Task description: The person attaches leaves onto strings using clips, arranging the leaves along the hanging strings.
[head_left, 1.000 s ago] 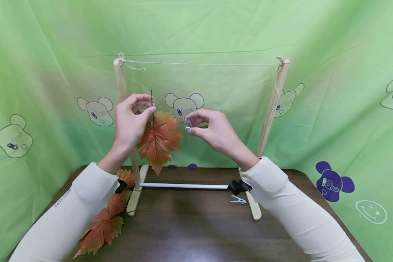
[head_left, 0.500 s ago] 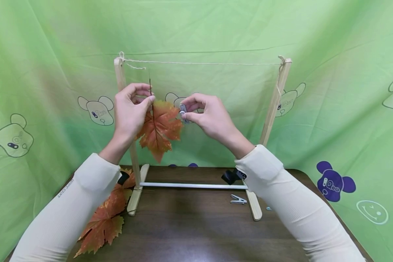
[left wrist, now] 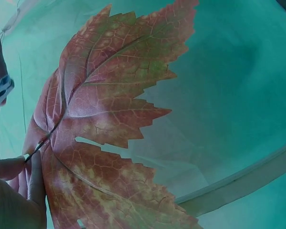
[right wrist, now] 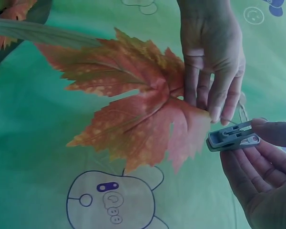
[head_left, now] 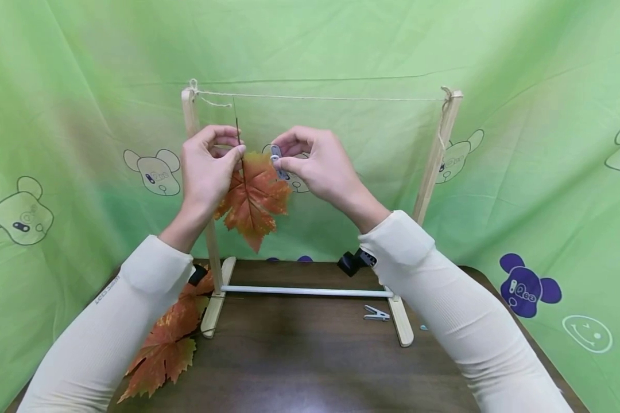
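Observation:
My left hand [head_left: 209, 172] pinches the dark stem [head_left: 238, 132] of an orange-red maple leaf [head_left: 253, 201], which hangs tip down below the fingers. Just right of the leaf, my right hand [head_left: 322, 166] pinches a grey clothespin [head_left: 276, 158] between thumb and fingers. In the right wrist view the clothespin [right wrist: 232, 136] is close to the left fingertips and the leaf [right wrist: 148, 105]. The left wrist view shows the leaf [left wrist: 100, 109] spread wide, with the clothespin [left wrist: 0, 91] at the left edge. Above both hands runs a thin string [head_left: 315, 97].
The string is tied between two wooden posts [head_left: 434, 160], joined low down by a white rod [head_left: 305, 291]. Another clothespin [head_left: 376, 313] lies by the right foot of the frame. More orange leaves [head_left: 162, 350] lie on the table [head_left: 299, 355] under my left forearm.
Both hands have risen, the left one carrying the leaf up with it. My right hand has also moved left, bringing its clothespin from beside the leaf to its upper right edge.

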Demonstrator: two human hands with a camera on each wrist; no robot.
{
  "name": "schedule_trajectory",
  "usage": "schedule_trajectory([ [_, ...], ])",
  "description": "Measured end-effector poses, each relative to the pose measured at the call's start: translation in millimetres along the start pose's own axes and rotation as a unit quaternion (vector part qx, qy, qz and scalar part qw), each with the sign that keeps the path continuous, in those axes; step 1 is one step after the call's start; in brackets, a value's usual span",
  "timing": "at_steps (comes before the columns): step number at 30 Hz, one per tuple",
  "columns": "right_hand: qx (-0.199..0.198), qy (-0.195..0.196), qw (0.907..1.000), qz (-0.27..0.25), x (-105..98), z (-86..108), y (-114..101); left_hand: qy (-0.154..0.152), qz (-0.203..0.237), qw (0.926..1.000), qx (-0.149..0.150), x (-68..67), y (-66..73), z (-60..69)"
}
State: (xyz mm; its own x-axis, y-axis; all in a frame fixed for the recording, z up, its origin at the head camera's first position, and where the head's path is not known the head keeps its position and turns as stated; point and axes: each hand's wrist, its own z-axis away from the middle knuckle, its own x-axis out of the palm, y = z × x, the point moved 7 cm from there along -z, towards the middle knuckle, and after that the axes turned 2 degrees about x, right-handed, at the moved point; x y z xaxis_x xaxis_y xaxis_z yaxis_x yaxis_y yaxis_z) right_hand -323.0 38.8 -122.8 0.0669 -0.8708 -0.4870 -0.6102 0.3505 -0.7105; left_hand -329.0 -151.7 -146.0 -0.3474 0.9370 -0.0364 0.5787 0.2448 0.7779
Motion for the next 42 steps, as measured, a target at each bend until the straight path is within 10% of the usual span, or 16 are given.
schedule_trajectory([
  [42, -0.037, 0.026, 0.9880, -0.148, 1.1, -51.9, -42.5, 0.003, -0.037, 0.9992, -0.016, 1.2, -5.8, 1.9],
])
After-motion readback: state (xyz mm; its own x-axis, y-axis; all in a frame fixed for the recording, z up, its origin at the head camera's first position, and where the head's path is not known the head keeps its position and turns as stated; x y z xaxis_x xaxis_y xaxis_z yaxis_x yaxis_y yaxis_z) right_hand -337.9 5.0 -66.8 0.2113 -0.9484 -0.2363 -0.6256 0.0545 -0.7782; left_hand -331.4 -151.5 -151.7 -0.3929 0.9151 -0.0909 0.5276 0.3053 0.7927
